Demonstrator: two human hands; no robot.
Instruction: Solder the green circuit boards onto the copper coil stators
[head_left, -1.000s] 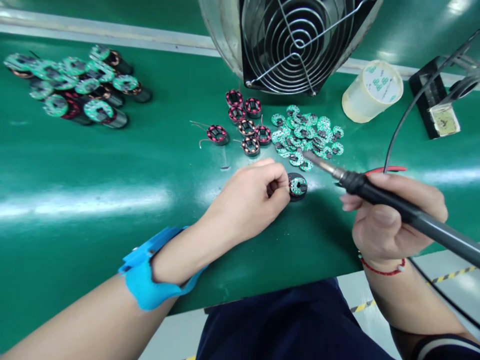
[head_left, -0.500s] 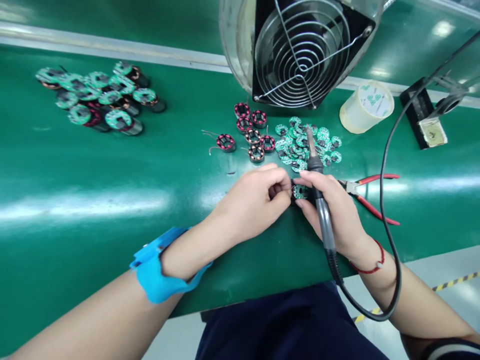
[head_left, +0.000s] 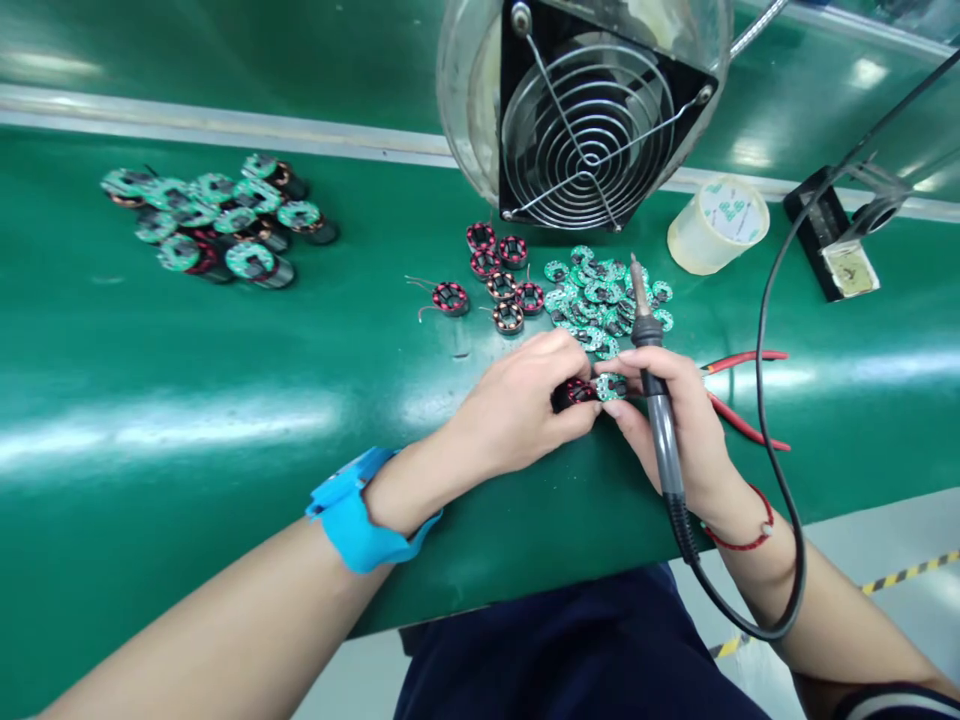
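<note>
My left hand, a blue strap round its wrist, grips a motor stator with red windings. Thumb and fingers of my right hand pinch a small round green circuit board, right beside the stator. A soldering iron also rests in my right hand, its tip pointing away from me over a heap of similar boards. Whether board and stator are joined is hard to tell. Several loose stators lie left of the heap, one with its wire ends sticking out.
A fan with a wire guard stands at the back. Assembled stators with boards are grouped at the far left. Red-handled cutters, a tape roll and an iron stand are on the right. The iron's cable loops over my right forearm.
My left hand has turned, and the red-wound stator now shows in its fingers beside the board. The board and iron have shifted slightly right. The whole view has moved a little.
</note>
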